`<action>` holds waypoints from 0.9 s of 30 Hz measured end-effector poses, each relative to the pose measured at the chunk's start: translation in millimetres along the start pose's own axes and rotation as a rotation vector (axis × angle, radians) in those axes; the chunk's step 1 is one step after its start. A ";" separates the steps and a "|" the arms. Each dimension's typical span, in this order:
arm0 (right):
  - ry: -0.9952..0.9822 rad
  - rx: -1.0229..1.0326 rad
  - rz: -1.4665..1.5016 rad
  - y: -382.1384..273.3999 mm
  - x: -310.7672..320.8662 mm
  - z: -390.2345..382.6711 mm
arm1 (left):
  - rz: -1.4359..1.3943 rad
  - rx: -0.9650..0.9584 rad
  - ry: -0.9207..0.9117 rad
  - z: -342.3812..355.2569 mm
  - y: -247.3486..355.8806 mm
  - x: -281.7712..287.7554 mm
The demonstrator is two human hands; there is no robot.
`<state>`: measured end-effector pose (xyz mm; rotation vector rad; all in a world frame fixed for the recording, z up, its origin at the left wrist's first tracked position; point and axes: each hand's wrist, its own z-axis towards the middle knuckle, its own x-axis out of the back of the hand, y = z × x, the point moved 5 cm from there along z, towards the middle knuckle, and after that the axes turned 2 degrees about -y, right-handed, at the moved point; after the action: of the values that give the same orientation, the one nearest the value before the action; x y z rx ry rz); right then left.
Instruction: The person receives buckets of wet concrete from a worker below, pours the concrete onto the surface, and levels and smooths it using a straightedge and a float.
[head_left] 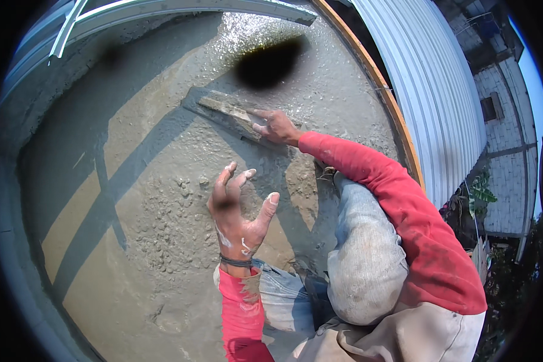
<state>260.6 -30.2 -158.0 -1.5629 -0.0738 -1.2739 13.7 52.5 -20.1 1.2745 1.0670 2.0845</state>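
My right hand (276, 127) reaches forward, its fingers closed over the near end of a long, flat hand float (220, 107) caked with grey cement. The float lies flat on a bed of wet concrete (320, 78). Nearer to me, my left hand (240, 220) is raised above the concrete with its fingers spread and nothing in them. Pale cement smears its fingers and palm, and a dark band circles the wrist. Below and left of that hand the surface is rough and lumpy; around the float it looks smoother and shiny.
A wooden board (377, 78) edges the concrete on the right, with corrugated metal sheeting (428, 90) beyond it. Metal bars (163, 9) cross the top left. A raised grey rim (13, 181) bounds the left side. My bent knee (365, 259) is close to my right arm. Dark blotches hide small patches.
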 end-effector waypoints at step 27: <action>0.379 -0.375 -0.097 70.5 27.2 -149.1 | 0.162 0.014 -0.145 18.5 80.3 -57.5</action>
<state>215.7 -184.0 -205.7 -1.6120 0.3522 -1.7142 56.7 -29.1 19.8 1.5399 0.9440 2.0657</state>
